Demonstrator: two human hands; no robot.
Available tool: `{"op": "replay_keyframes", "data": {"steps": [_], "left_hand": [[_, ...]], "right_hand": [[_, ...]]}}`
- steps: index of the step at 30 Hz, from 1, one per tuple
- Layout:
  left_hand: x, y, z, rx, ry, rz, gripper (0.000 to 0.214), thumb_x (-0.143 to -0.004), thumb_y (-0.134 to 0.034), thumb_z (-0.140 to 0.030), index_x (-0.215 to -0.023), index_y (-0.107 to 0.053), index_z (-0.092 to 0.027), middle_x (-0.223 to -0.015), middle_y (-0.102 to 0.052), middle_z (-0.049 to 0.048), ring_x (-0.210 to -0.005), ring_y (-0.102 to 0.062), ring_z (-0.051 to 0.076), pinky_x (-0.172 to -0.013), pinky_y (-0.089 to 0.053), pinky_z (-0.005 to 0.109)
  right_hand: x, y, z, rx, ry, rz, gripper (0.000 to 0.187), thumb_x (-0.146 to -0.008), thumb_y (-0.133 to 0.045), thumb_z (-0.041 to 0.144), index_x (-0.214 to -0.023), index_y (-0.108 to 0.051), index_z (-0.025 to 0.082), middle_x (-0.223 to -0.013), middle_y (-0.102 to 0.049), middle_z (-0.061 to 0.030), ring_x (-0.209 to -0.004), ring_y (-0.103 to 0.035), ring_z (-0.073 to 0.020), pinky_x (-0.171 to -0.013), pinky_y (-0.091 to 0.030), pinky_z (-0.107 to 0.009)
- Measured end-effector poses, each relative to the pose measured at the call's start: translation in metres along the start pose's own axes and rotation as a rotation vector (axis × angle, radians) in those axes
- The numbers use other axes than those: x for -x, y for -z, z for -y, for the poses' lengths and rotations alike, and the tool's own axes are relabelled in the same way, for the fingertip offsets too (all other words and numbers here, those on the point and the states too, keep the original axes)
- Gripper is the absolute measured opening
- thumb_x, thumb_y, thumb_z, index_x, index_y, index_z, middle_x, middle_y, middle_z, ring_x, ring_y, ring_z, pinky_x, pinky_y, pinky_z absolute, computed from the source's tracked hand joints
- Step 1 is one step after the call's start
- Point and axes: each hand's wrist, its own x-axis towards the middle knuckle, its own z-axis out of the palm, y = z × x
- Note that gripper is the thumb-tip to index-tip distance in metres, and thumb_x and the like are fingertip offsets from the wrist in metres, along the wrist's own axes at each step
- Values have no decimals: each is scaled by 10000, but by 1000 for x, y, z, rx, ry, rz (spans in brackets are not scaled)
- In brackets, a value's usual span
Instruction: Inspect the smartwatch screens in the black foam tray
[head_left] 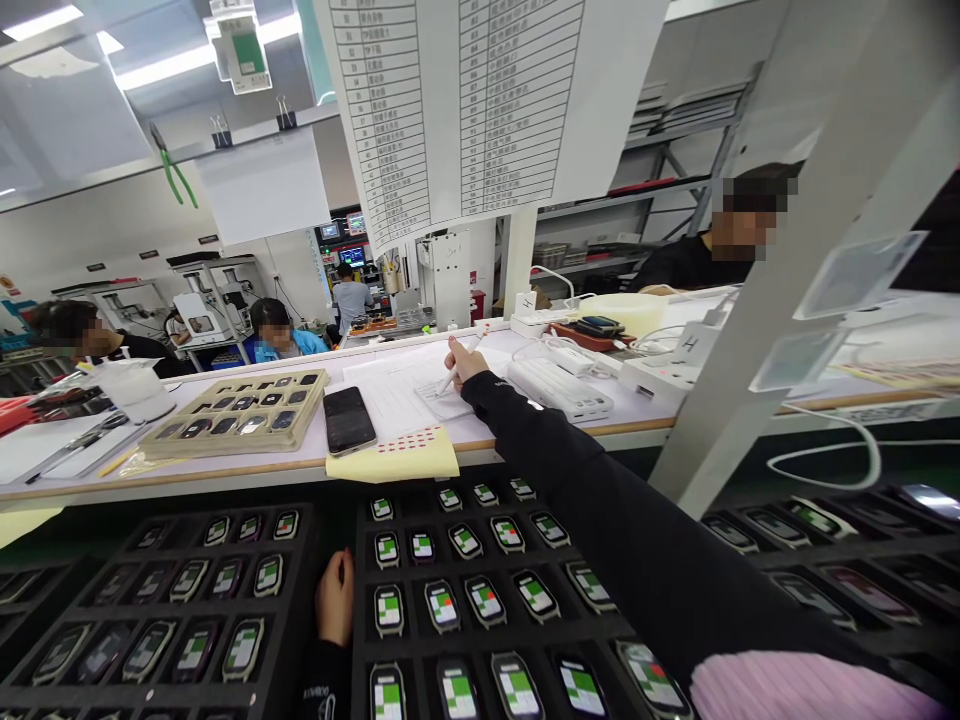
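Observation:
My right hand [466, 364] reaches over the shelf, its fingers closed around a white pen [452, 378]. The pen's tip points down at a small pad [442, 400] lying on printed paper sheets [382, 395]. Low in the view, my left hand [335, 597] rests in the gap between two black foam trays, loosely curled, and no object shows in it. Right of it, one foam tray [409, 625] holds rows of smartwatches [388, 608] with lit green and white screens. The other tray [281, 615], on the left, holds more watches, several of them dark.
On the shelf are a black phone [349, 420], a beige tray of watch parts [311, 425], a white power bank [562, 388] and power strips [656, 378]. A slanted post [757, 300] stands at right. A printed list [442, 120] hangs above. Several people sit beyond.

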Motion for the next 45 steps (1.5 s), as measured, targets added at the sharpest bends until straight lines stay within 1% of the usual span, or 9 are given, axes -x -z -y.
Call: {"op": "replay_keyframes", "data": {"steps": [5, 8, 11, 16, 20, 30, 34, 41, 45], "left_hand": [[0, 0, 1, -12, 6, 3, 459, -831, -265, -596, -722, -499, -217, -719, -623, 69, -723, -634, 236, -599, -422, 275], [0, 0, 2, -21, 8, 2, 458, -831, -257, -588, -715, -499, -217, -691, -605, 53, -700, -627, 224, -582, -414, 262], [0, -1, 2, -28, 6, -6, 450, -826, -258, -583, -695, -485, -217, -672, -597, 47, -680, -620, 219, -581, -409, 261], [-1, -1, 2, -31, 3, -8, 455, -825, -254, -588, -699, -488, -219, -684, -613, 54, -688, -625, 227, -590, -412, 268], [-1, -2, 3, -34, 6, -11, 460, -819, -252, -598, -697, -486, -221, -699, -625, 63, -708, -631, 239, -601, -418, 276], [0, -2, 0, -44, 8, -19, 477, -790, -241, -619, -693, -492, -225, -663, -615, 53, -676, -626, 238, -610, -428, 280], [0, -2, -1, -41, 7, -17, 470, -791, -236, -613, -683, -482, -227, -670, -618, 55, -681, -629, 234, -607, -422, 275], [-1, -3, 0, -38, 1, -24, 472, -789, -232, -614, -680, -481, -229, -669, -619, 57, -687, -633, 237, -617, -426, 281], [-2, -3, 2, -38, -4, -26, 473, -785, -236, -616, -684, -487, -228, -673, -624, 59, -692, -637, 238, -615, -429, 280]], "right_hand": [[0, 0, 1, 14, -8, -2, 341, -1001, -523, 425, -874, -597, 117, -670, -550, 27, -465, -491, -71, -433, -444, -179], [1, -1, 1, 28, -11, 0, 327, -999, -538, 401, -856, -593, 111, -649, -539, 38, -446, -480, -63, -419, -433, -169], [2, -2, 1, 45, -6, 5, 301, -997, -549, 379, -871, -596, 109, -672, -551, 31, -465, -497, -66, -429, -444, -169], [2, -3, 0, 85, 9, 5, 229, -987, -570, 340, -996, -607, 114, -854, -609, -24, -637, -593, -115, -557, -530, -230], [0, -3, -1, 116, 37, -20, 227, -981, -578, 329, -1065, -601, 120, -960, -615, -51, -747, -620, -151, -643, -556, -282], [-11, -2, -6, 206, 97, -147, 232, -973, -589, 346, -1004, -621, 118, -916, -628, -35, -729, -625, -152, -636, -553, -279], [-11, 1, -5, 242, 90, -190, 220, -972, -589, 336, -1008, -621, 122, -940, -625, -41, -766, -625, -163, -675, -556, -302], [-3, 3, 4, 295, 55, -226, 224, -973, -586, 341, -1016, -622, 124, -957, -626, -45, -796, -628, -173, -706, -556, -320], [0, 5, 7, 311, 40, -245, 211, -978, -575, 345, -1001, -630, 143, -971, -629, -47, -808, -625, -172, -721, -556, -318]]}}
